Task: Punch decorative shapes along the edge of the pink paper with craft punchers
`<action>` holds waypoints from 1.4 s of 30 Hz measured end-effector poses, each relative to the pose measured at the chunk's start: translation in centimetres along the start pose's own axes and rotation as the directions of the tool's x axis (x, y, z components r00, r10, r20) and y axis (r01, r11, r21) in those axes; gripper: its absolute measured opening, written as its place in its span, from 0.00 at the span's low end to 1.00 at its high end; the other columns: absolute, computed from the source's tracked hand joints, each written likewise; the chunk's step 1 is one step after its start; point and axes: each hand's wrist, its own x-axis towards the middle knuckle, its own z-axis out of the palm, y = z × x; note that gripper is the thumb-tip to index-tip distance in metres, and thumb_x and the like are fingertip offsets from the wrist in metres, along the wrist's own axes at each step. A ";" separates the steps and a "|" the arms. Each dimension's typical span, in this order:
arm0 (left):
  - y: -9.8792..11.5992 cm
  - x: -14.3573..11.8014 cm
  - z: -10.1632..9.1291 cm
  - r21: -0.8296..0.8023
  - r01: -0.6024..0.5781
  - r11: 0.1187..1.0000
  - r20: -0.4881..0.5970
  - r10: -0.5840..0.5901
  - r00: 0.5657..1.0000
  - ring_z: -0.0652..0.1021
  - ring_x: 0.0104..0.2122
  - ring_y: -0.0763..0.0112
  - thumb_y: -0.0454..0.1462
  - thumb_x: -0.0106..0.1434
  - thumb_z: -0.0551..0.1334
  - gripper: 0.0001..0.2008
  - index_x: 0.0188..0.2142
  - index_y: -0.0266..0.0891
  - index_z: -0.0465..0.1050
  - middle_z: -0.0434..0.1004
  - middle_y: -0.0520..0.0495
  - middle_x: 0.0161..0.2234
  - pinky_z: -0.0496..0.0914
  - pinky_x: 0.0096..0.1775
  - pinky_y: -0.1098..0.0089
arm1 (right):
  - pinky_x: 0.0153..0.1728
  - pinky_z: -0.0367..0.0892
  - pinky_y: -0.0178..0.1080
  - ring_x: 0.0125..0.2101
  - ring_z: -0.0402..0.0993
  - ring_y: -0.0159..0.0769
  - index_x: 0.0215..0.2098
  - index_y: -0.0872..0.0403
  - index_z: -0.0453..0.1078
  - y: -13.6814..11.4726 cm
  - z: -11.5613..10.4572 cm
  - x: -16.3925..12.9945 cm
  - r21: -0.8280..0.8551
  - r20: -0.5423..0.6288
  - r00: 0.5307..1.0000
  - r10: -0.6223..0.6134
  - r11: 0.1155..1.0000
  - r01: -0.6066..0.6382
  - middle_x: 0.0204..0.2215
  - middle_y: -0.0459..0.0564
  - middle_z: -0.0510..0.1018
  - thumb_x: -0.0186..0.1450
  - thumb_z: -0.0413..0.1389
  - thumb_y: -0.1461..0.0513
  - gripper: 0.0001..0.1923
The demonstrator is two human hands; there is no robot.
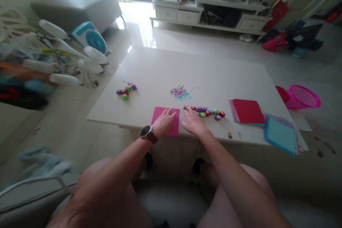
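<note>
Plainly, the left hand [165, 122] lies spread on a square bright-pink sheet [175, 124] at the near edge of the white bench [200, 69]; apart from it, the right hand [194, 121] sits at small rounded multicoloured pieces [207, 113], grip unclear; the far edge lies well beyond

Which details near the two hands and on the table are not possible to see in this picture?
All in the head view:
Pink sheet: the left hand covers part of its surface.
Right hand: too small to tell whether its fingers grip the purple piece at their tips.
Confetti pile: single shapes are too small.
Watch: its reading is too small and blurred.
</note>
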 end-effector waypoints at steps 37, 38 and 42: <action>0.0 -0.8 -1.4 -0.064 0.017 0.998 -0.017 -0.018 1.000 0.76 0.56 0.53 0.31 0.68 0.62 0.20 0.59 0.38 0.74 0.75 0.36 0.57 0.75 0.58 0.58 | 0.64 0.69 0.48 0.61 0.74 0.56 0.62 0.57 0.76 1.2 -1.6 -1.2 -0.105 0.044 0.994 0.100 0.990 -0.095 0.69 0.66 0.65 0.73 0.55 0.59 0.22; -0.1 -0.8 -1.2 -0.068 0.032 0.997 -0.036 -0.034 0.999 0.75 0.57 0.53 0.31 0.68 0.63 0.22 0.61 0.37 0.73 0.74 0.35 0.58 0.74 0.58 0.58 | 0.64 0.69 0.48 0.61 0.74 0.56 0.62 0.56 0.76 1.1 -1.5 -1.3 -0.100 0.038 0.995 0.087 0.992 -0.083 0.68 0.65 0.66 0.73 0.55 0.59 0.21; 0.4 -0.7 -0.7 -0.044 0.134 0.990 -0.059 -0.137 0.989 0.73 0.59 0.48 0.36 0.69 0.65 0.20 0.60 0.35 0.71 0.72 0.32 0.60 0.73 0.58 0.54 | 0.65 0.68 0.46 0.62 0.74 0.54 0.62 0.57 0.75 0.9 -1.4 -1.5 -0.061 0.040 0.998 0.042 0.997 -0.040 0.69 0.65 0.66 0.73 0.55 0.60 0.21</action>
